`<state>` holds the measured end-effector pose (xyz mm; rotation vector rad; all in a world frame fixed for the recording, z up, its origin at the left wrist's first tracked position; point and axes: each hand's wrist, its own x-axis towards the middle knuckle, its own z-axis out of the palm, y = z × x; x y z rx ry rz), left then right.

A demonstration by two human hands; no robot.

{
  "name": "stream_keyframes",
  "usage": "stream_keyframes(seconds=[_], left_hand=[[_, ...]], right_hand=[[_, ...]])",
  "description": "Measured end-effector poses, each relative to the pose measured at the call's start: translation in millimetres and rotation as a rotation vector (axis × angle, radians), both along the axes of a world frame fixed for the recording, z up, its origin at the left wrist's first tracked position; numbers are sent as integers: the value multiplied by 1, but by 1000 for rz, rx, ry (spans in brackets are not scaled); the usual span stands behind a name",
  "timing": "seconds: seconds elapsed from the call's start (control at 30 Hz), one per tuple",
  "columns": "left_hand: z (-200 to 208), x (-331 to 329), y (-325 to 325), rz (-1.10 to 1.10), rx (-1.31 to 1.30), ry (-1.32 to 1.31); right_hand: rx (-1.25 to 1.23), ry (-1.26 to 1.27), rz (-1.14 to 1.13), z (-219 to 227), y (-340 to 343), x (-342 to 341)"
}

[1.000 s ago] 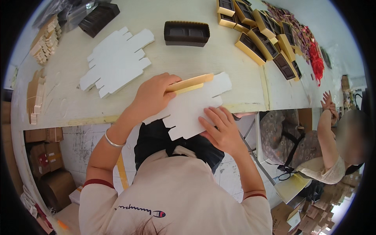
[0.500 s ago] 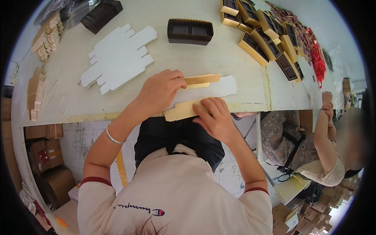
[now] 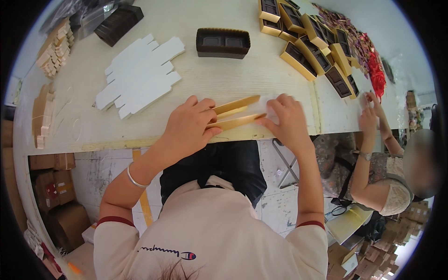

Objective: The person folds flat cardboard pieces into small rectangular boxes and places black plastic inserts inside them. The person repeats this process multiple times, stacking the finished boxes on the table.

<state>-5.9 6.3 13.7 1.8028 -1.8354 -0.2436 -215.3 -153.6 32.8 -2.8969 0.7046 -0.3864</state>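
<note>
A gold cardboard box blank [image 3: 238,122] with a white inner face sits at the table's near edge, both long walls raised. My left hand [image 3: 189,125] grips its left end, fingers at the far wall and thumb against the near wall. At the right end my right hand [image 3: 288,122], slightly blurred, pinches the blank between thumb and fingers. Its white end flap is mostly hidden behind that hand. Just beyond lies a stack of flat white box blanks [image 3: 140,77]. A nested stack of dark brown plastic trays [image 3: 223,43] stands farther back.
Several gold boxes with brown trays [image 3: 298,60] are heaped at the back right, near red ribbon [image 3: 377,77]. Another brown tray stack [image 3: 119,25] lies back left. Bundled card pieces [image 3: 43,112] line the left edge. A co-worker [image 3: 373,172] sits at the right.
The near wall of the blank has gone from lying outward to standing up. My right hand has moved right to the blank's end. The co-worker's hands have moved to the table edge.
</note>
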Motion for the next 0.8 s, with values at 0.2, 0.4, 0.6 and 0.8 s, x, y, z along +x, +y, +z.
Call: stream_keyframes(seconds=[0.2,0.4,0.6,0.8], left_hand=[[12,-30,-20,126,342,34],[18,25,5,-337,453,431],[2,10,-2,-325,-130,7],[-13,-13,-7,-200,-97,202]], right_hand=[[280,-233,346,-21,51,19],[516,-307,312,-26,46,10],[338,-346,277,-35,52,22],[482,-300,147,-32,62,31]])
